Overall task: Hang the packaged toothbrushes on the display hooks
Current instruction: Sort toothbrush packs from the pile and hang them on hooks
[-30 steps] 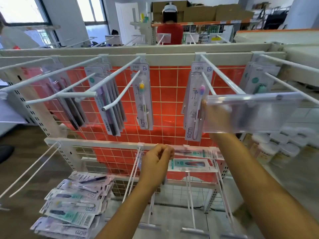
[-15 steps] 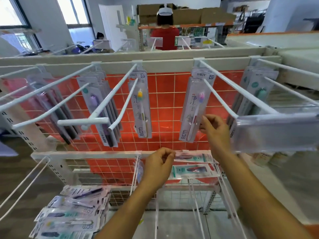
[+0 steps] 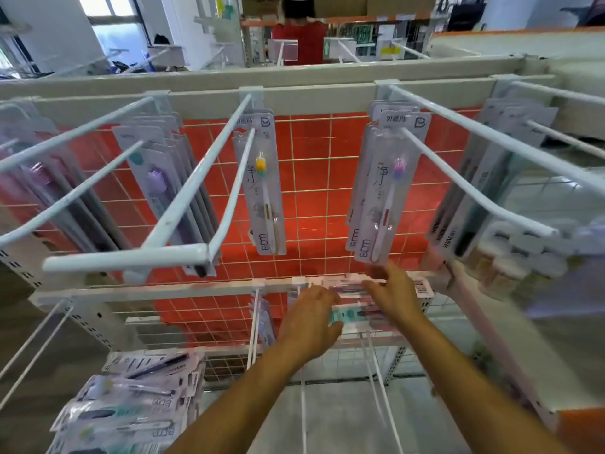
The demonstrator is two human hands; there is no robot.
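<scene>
Your left hand (image 3: 309, 322) is clenched on the left end of the held packs (image 3: 347, 314), flat card-and-blister toothbrush pks lying sideways, low centre, just under the cream metal rail (image 3: 163, 291). One shows a teal print, and the upper one has a barcode at its right end. Your right hand (image 3: 394, 294) lies over the upper pack w/ fingers reaching far. Motion blur there, so can't tell if it pinches or only touches. Above, long white-coated display hooks (image 3: 196, 191) jut toward you from the top bar, round rods, the left-centre pair joined by a flat crossbar at the near tip. Behind them is an orange-red panel (image 3: 311, 198) under a thin white wire grid. Centre hook carries a yellow-bristle pack (image 3: 262, 185), glossy clear blister on pale card. Right of it a few pks hang w/ a pink-purple-bristle pack (image 3: 389, 191) in front, its bottom edge just above your right fingers. The left stack (image 3: 160, 191) holds several pks, a purple brush in front. Far-right stack (image 3: 474, 178) is blurred. Near left, a loose pile of packs (image 3: 131, 398) lies flat on a wire shelf, overlapping.
</scene>
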